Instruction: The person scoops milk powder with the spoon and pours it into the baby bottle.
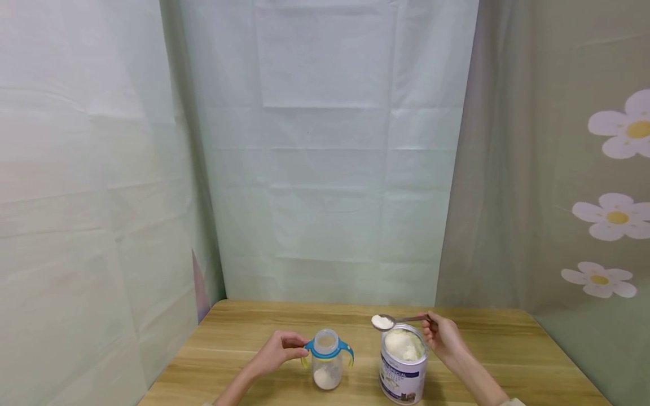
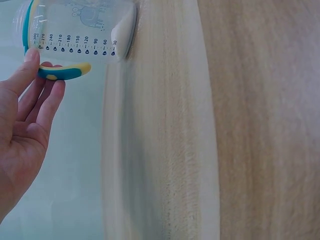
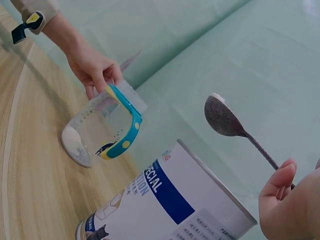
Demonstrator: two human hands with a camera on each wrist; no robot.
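Observation:
A clear baby bottle [image 1: 326, 369] with blue and yellow handles stands upright on the table, some white powder at its bottom. Its left handle [image 2: 62, 73] is pinched between the thumb and fingers of my left hand [image 1: 278, 351]. My right hand [image 1: 443, 338] grips the thin handle of a dark metal spoon [image 3: 222, 118]. White powder [image 1: 382, 322] is heaped in the spoon's bowl, which is held above the far left rim of an open tin. That tin [image 1: 401, 380], white with a blue band, holds a mound of white powder [image 1: 403, 344].
The wooden table [image 1: 254, 321] has rounded far corners. Pale cloth [image 1: 325, 169] hangs behind it and at both sides; the right-hand cloth bears printed white flowers [image 1: 616, 217]. A gap of bare wood lies between bottle and tin.

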